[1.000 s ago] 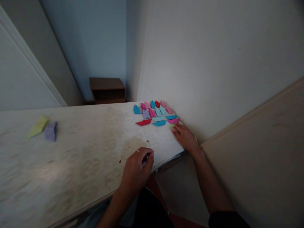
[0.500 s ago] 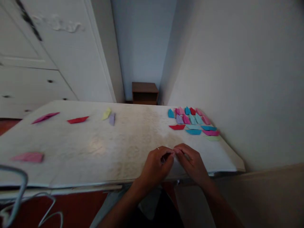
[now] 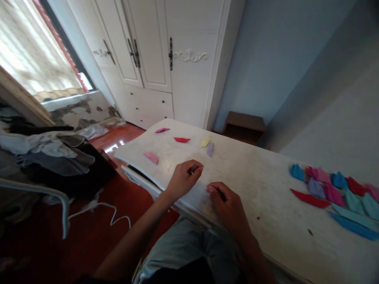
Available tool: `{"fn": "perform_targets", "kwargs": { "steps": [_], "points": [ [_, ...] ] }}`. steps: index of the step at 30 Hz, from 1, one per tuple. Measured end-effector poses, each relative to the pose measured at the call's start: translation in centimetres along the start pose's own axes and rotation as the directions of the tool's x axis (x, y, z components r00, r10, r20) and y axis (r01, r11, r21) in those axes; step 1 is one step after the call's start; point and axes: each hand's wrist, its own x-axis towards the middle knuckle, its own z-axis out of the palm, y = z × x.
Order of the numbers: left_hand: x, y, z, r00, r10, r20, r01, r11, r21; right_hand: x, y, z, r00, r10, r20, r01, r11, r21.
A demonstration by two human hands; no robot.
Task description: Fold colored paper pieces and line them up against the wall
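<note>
My left hand [image 3: 185,179] hovers over the near part of the white table [image 3: 248,169], thumb and fingertips curled together in a loose pinch with nothing visible in it. Close by on its right, my right hand [image 3: 226,201] has its fingers curled in against the thumb, and nothing shows there either. A gap separates the two hands. Beyond my left hand lie folded paper pieces: a pink one [image 3: 151,157], a magenta one [image 3: 162,130], a red one [image 3: 182,140], a yellow one [image 3: 205,141] and a lilac one [image 3: 210,149].
At the table's right stand several folded paper boats, among them a blue one [image 3: 297,172]; flat red [image 3: 310,198] and blue [image 3: 353,225] pieces lie before them. Behind are a white wardrobe [image 3: 192,94] and a brown cabinet [image 3: 245,120]. A grey metal tube [image 3: 63,205] rises at left.
My view has swung to the left, bringing the window and wardrobe into sight. My hands, touching at the fingertips before, have come apart.
</note>
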Motion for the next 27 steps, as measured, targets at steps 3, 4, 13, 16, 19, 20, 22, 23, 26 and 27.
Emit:
{"fn": "perform_targets", "kwargs": {
  "steps": [3,4,13,16,19,20,22,23,26,27],
  "points": [
    [-0.2,-2.3,-4.1,0.988,0.059,-0.145,-0.019,0.964,0.264,0.7,-0.1,1.9,0.999,-0.040,0.027,0.042,0.997,-0.058],
    [-0.3,-3.2,-5.5,0.971,0.066,-0.230,0.023,0.932,0.361,0.7,0.0,2.2,0.998,-0.054,0.030,0.056,0.995,-0.080],
    [-1.0,-10.5,-14.7,0.990,-0.134,0.036,0.082,0.773,0.630,0.2,0.5,2.4,0.990,-0.139,0.028,0.142,0.976,-0.167],
    [-0.3,-11.1,-15.7,0.987,-0.099,0.123,-0.002,0.772,0.636,0.2,0.6,2.3,0.987,-0.155,0.028,0.158,0.971,-0.181],
    [0.1,-11.0,-16.1,0.985,-0.041,0.170,-0.086,0.735,0.672,0.2,0.7,2.3,0.988,-0.150,0.027,0.153,0.969,-0.192],
    [0.2,-10.9,-16.0,0.987,-0.024,0.160,-0.095,0.714,0.694,0.2,0.8,2.3,0.988,-0.149,0.027,0.152,0.969,-0.194],
    [0.1,-10.5,-15.7,0.994,-0.008,0.106,-0.072,0.678,0.731,0.2,0.8,2.3,0.988,-0.151,0.028,0.154,0.968,-0.198],
    [-0.1,-10.3,-15.5,0.998,-0.008,0.066,-0.044,0.677,0.735,0.1,0.8,2.4,0.987,-0.155,0.027,0.158,0.967,-0.198],
    [-0.4,-9.2,-14.8,0.997,-0.020,-0.078,0.065,0.770,0.634,0.1,0.8,2.3,0.986,-0.161,0.030,0.164,0.967,-0.196],
    [-0.5,-8.7,-14.6,0.993,-0.033,-0.115,0.091,0.831,0.548,0.1,0.8,2.3,0.986,-0.163,0.031,0.166,0.967,-0.195]
  ]
}}
